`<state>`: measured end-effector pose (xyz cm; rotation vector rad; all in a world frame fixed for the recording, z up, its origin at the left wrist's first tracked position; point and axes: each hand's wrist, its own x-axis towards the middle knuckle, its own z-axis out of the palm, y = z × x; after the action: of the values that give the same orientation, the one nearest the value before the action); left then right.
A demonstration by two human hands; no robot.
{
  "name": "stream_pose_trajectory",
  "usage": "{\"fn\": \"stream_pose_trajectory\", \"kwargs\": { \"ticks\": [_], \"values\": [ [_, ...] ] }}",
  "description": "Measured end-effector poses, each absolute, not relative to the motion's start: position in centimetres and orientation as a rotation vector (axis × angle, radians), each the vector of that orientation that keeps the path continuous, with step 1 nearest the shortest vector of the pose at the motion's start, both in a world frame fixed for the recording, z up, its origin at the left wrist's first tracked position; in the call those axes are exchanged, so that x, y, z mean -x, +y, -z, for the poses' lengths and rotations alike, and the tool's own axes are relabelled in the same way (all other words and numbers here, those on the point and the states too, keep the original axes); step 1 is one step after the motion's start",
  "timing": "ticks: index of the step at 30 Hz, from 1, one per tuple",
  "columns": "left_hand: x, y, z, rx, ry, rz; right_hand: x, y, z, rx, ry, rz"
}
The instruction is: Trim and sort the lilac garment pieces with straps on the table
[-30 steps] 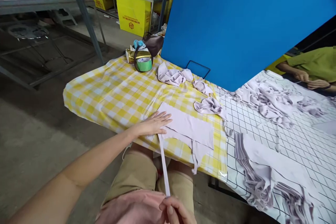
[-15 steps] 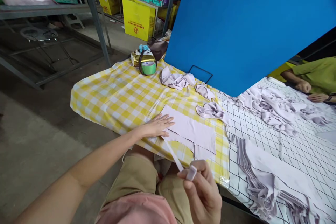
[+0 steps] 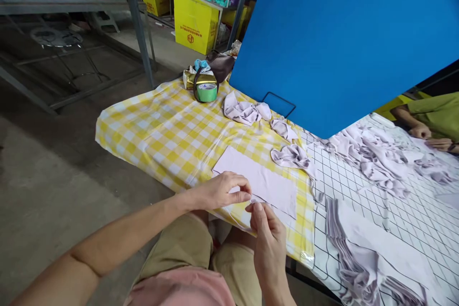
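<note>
A pale lilac cloth piece point(image 3: 263, 177) lies flat on the yellow-checked tablecloth point(image 3: 158, 129). Over its near edge is my left hand point(image 3: 227, 190), fingers curled and thumb bent toward the fingertips in a pinch. What lies between them, if anything, is hidden. Just to its right, my right hand point(image 3: 268, 232) is closed, thumb and forefinger pinching the pale fabric strip, of which only a small bit shows at the fingertips. Both hands nearly touch.
Crumpled lilac cloths point(image 3: 244, 110) lie behind the piece. Green tape point(image 3: 207, 92) stands at the back. A large blue board point(image 3: 322, 48) rises beyond. To the right, a stack of cloth pieces point(image 3: 380, 248) rests on a grid-patterned cover point(image 3: 344, 177), where another person's hands point(image 3: 423, 134) work.
My left hand has lifted off the cloth, curling from flat to pinched and moving right. My right hand has moved forward to meet it, bringing the strip's end back toward the cloth.
</note>
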<state>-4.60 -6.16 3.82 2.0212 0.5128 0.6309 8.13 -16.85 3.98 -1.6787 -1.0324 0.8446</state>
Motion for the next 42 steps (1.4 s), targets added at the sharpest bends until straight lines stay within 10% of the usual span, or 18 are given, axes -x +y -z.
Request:
{"fn": "stream_pose_trajectory", "kwargs": {
  "ticks": [23, 33, 42],
  "values": [
    [4.2, -4.7, -1.1, -1.259, 0.630, -0.184, -9.7, -14.9, -0.9, 1.744, -1.752, -0.158],
    [2.1, -2.1, 2.4, -2.711, 0.597, -0.411, -13.4, -10.3, 1.9, 1.912, -1.328, -0.715],
    [1.4, -1.2, 2.9, -2.576, 0.728, -0.423, -13.4, -9.4, 2.0, 1.948, -1.710, -0.448]
  ]
}}
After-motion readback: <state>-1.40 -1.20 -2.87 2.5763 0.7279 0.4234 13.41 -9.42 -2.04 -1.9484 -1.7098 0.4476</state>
